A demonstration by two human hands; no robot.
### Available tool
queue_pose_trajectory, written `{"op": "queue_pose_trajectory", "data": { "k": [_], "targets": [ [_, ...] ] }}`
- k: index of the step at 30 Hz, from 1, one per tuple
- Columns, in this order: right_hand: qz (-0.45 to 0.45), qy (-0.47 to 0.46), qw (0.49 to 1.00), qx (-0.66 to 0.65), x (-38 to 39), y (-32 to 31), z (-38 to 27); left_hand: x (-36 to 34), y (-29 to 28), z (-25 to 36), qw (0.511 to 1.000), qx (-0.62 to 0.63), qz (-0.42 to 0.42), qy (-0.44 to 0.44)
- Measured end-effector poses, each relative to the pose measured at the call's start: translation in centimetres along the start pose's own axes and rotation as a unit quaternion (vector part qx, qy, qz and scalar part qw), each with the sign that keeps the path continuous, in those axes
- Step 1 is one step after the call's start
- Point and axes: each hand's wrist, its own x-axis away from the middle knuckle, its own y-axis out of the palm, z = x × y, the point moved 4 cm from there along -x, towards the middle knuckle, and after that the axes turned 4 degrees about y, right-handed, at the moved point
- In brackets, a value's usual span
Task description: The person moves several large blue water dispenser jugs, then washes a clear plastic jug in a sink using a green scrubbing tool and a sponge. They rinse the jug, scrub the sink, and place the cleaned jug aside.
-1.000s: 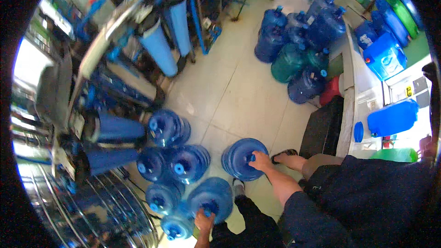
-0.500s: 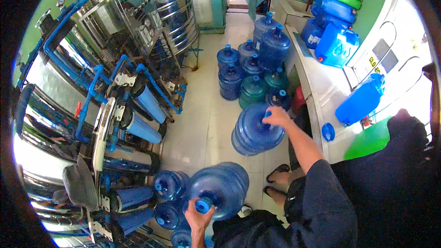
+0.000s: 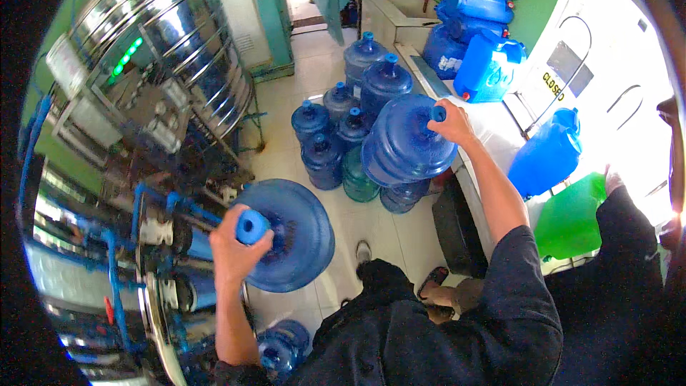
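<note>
My left hand [image 3: 236, 254] grips the blue-capped neck of a large round blue water jug [image 3: 300, 236]. That jug appears held up near my left side, beside the filter housings. Out in front, to the right, my right hand [image 3: 451, 125] is closed round the neck of a second water jug [image 3: 400, 143], which is tilted. It overlaps the group of standing jugs behind it, among them a blue jug [image 3: 321, 162] and a green jug [image 3: 359, 179]. Whether it touches any of them I cannot tell.
A steel tank [image 3: 193, 43] and blue pipes [image 3: 153, 196] line the left. On the right counter [image 3: 493, 125] stand blue containers [image 3: 547, 154] and a green container [image 3: 572, 218]. A co-worker's hand [image 3: 613, 180] is near the green one. Sandaled feet [image 3: 432, 282] stand close by. More jugs [image 3: 282, 347] sit low left.
Both held jugs have moved forward, the right one up to the standing group, the left one away from the jugs at lower left. My view has turned rightward.
</note>
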Motion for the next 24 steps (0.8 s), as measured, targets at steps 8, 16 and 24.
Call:
{"op": "queue_pose_trajectory", "data": {
  "k": [8,16,24],
  "targets": [
    [-0.03,-0.007,1.0,-0.002,-11.6,7.4,5.9,-25.0,4.3,-3.0,0.989,-0.028,0.097,0.104],
    [-0.102,0.051,0.993,0.033,-16.4,12.0,7.4,-44.8,11.8,-5.8,0.971,0.023,0.134,0.196],
    [-0.12,0.195,0.971,0.064,-19.2,15.9,8.2,-60.4,28.8,-13.3,0.974,0.056,0.0,0.22]
  ]
}}
